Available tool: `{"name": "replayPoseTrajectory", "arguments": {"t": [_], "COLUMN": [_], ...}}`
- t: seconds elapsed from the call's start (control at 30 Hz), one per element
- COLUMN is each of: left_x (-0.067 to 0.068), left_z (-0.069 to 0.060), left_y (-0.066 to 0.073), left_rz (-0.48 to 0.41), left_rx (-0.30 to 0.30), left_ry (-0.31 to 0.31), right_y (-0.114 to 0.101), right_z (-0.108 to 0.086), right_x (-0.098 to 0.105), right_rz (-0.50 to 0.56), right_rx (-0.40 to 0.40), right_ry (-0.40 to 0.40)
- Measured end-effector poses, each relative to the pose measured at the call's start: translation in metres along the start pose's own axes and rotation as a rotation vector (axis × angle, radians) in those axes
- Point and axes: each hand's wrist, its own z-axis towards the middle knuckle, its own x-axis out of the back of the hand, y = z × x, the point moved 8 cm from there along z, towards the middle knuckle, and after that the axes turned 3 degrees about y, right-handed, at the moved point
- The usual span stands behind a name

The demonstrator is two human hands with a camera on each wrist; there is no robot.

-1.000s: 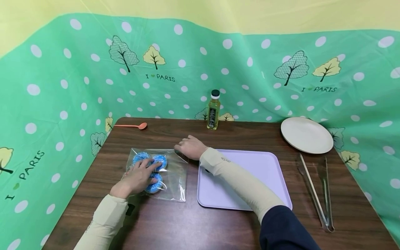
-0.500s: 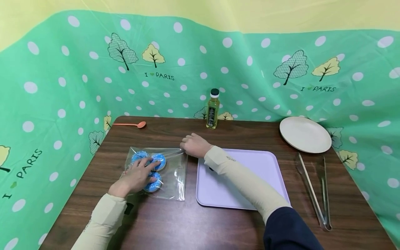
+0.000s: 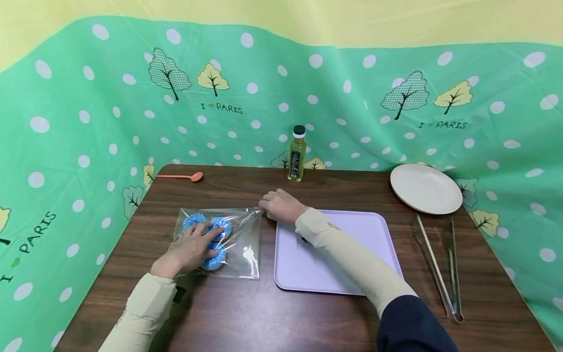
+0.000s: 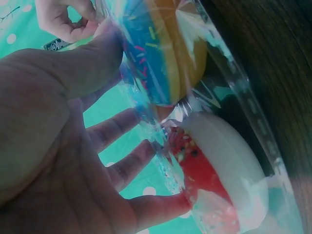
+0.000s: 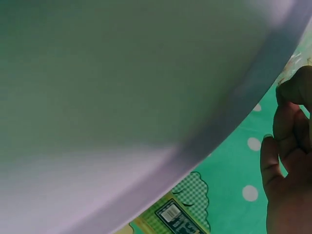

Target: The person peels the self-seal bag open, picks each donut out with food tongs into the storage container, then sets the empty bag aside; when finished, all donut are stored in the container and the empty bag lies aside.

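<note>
A clear plastic bag point(image 3: 244, 252) lies on the table at the left, with blue-topped donuts point(image 3: 214, 257) inside. My left hand point(image 3: 186, 250) rests on the bag with its fingers spread over the donuts; the left wrist view also shows a red-topped donut point(image 4: 202, 170) in the bag, under the fingertips. At the bag's upper right corner, my right hand point(image 3: 283, 206) pinches the plastic between thumb and curled fingers. The right forearm crosses above a lilac tray point(image 3: 325, 264).
An orange spoon point(image 3: 195, 176) lies at the back left. A bottle of yellow liquid point(image 3: 296, 155) stands at the back edge. To the right are a white plate point(image 3: 425, 189) and metal tongs point(image 3: 435, 266). A patterned cloth point(image 3: 343, 107) hangs behind the table.
My right hand has moved to the right along the bag's top edge, and the bag's corner now lies flatter. My left hand has stayed on the donuts.
</note>
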Motion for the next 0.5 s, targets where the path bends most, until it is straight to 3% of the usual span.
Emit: {"name": "replayPoseTrajectory", "arguments": {"t": [0.17, 0.37, 0.5], "left_x": [0.000, -0.001, 0.000], "left_z": [-0.001, -0.001, -0.001], "left_y": [-0.001, 0.000, 0.001], "left_rz": [0.009, -0.001, -0.009], "left_rx": [0.004, 0.007, 0.009], "left_ry": [0.001, -0.008, -0.015], "right_y": [-0.003, -0.014, -0.020], "right_z": [0.000, 0.006, 0.011], "right_x": [-0.002, 0.001, 0.002], "right_rz": [-0.034, -0.074, -0.094], "right_rx": [0.016, 0.080, 0.102], "right_ry": [-0.038, 0.026, 0.025]}}
